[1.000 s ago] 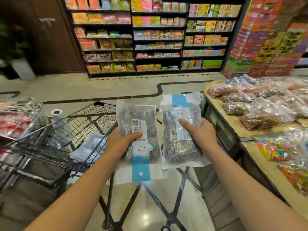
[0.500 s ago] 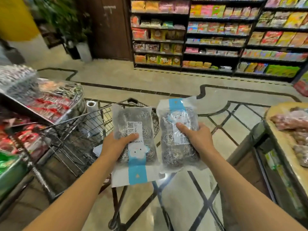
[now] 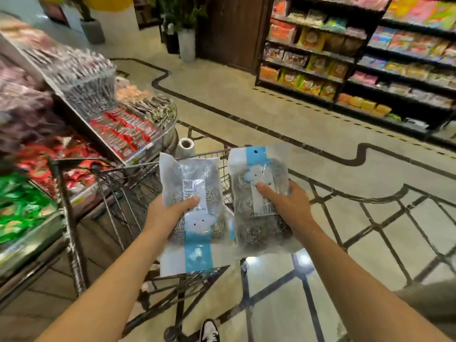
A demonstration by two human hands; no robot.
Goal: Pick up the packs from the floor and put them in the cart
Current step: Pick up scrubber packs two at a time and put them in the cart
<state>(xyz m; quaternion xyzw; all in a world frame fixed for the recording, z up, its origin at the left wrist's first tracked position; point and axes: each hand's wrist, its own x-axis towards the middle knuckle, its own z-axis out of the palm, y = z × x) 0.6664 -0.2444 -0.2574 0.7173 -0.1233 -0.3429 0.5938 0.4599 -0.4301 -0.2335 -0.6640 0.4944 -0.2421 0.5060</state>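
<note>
I hold two clear packs of steel scourers side by side over the wire shopping cart (image 3: 128, 183). My left hand (image 3: 170, 213) grips the left pack (image 3: 195, 191), thumb across its white label, blue strip pointing down. My right hand (image 3: 283, 206) grips the right pack (image 3: 256, 230), its blue strip pointing up. Both packs hang above the cart's near right corner. The inside of the basket is mostly hidden behind the packs and my arms.
A tiered display stand (image 3: 103, 124) with red, green and dark snack packets runs along the left, touching the cart. A roll of plastic bags (image 3: 185, 145) stands beyond the cart. Snack shelves (image 3: 345, 70) line the far right. Tiled floor (image 3: 370, 243) lies open to the right.
My view has swung left: the right-hand counter has left the frame and the left display stand has come in. Both packs now sit closer over the cart; my grips are unchanged.
</note>
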